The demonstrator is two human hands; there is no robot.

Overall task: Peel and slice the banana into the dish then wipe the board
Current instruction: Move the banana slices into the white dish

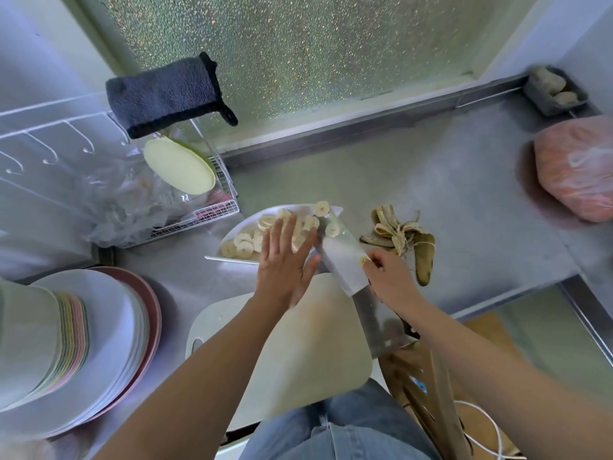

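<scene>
Counter (464, 200) right of peel (403, 239) open; plate stack (109, 330) blocks left.

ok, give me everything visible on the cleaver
The cleaver has a broad rectangular blade, pale and matte like steel, with a small yellow sticker near the spine. It is tilted over the white dish, a couple of banana slices clinging to its face. The right hand grips it near the handle, which is mostly hidden. The open left hand lies alongside the blade.

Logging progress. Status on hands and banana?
Left hand open, sweeping banana slices into dish. Right hand holds cleaver. Peel aside, clear.
</scene>
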